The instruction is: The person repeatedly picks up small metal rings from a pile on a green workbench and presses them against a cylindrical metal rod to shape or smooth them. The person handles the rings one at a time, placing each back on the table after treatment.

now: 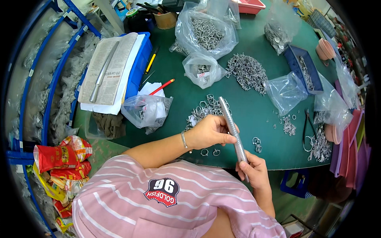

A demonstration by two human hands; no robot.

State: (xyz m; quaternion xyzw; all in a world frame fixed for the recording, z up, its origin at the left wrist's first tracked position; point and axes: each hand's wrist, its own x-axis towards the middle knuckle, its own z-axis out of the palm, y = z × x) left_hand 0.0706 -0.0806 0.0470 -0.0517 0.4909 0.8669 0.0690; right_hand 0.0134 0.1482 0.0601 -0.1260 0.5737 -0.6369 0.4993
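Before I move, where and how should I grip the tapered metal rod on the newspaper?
Probably from above, pinching the tapered metal rod across its width at the thick near end: it lies uncovered along the newspaper, narrow end pointing away.

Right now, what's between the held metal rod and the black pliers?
Head view: a small ring cluster nearer the rod, then a scatter of small metal pieces nearer the pliers.

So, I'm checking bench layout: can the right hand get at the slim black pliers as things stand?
Probably yes, if the right hand releases the tapered silver metal rod: the pliers lie across open green tabletop.
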